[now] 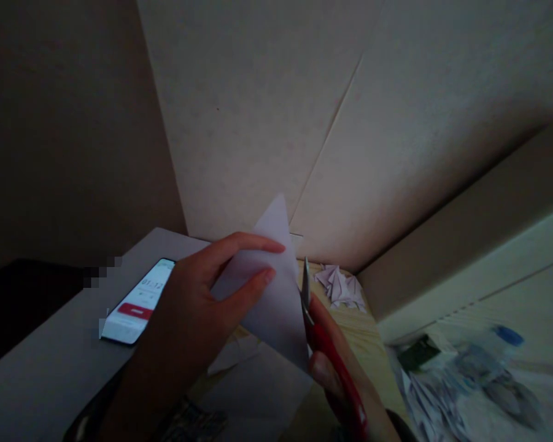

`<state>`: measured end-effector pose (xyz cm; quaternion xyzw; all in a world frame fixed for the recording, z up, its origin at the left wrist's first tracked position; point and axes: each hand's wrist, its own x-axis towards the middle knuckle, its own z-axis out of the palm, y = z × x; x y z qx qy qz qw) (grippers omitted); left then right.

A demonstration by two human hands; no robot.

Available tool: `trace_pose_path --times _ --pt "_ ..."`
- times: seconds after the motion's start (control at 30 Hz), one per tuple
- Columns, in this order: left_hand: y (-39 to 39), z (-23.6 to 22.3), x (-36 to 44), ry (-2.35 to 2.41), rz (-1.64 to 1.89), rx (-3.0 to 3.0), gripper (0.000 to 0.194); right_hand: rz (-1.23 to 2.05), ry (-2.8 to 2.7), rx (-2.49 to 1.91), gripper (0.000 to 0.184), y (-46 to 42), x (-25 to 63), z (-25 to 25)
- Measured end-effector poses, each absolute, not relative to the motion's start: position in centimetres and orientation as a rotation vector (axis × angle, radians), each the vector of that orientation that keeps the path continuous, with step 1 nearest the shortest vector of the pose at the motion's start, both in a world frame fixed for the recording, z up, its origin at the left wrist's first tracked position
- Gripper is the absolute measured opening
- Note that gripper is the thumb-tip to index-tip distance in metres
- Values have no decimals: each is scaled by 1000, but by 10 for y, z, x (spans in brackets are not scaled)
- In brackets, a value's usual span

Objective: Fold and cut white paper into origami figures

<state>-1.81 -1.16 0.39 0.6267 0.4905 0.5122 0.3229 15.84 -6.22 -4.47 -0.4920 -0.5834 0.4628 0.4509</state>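
A folded white sheet of paper (274, 307), pointed at its top, is held up in the middle of the head view. My left hand (207, 291) grips it from the left, with thumb and forefinger lying on its near face. In my right hand (334, 350) is a pair of scissors (331, 356) with red handles. The scissors' blades are parted and point upward along the right edge of the paper. Whether that edge lies between the blades I cannot tell. My right fingers are partly hidden behind the handles.
A lit phone (140, 304) lies on the white surface (50, 356) at left. Folded paper pieces (340, 286) lie on the wooden table (372, 350) near the wall. Loose white paper (258, 393) lies below my hands. At lower right are a blue-capped bottle (501, 344), a small box (426, 351) and crumpled papers (435, 399).
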Motion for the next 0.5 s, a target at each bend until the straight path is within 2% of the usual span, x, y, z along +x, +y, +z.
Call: trace_pose_path --times 0.27,0.5 --pt "-10 -1 -18 1293 1268 1657 17 1150 -1445 -1292 22 -64 154 -40" --pt "-11 2 -17 1281 1285 1649 16 1186 -1395 -1226 23 -62 155 -43"
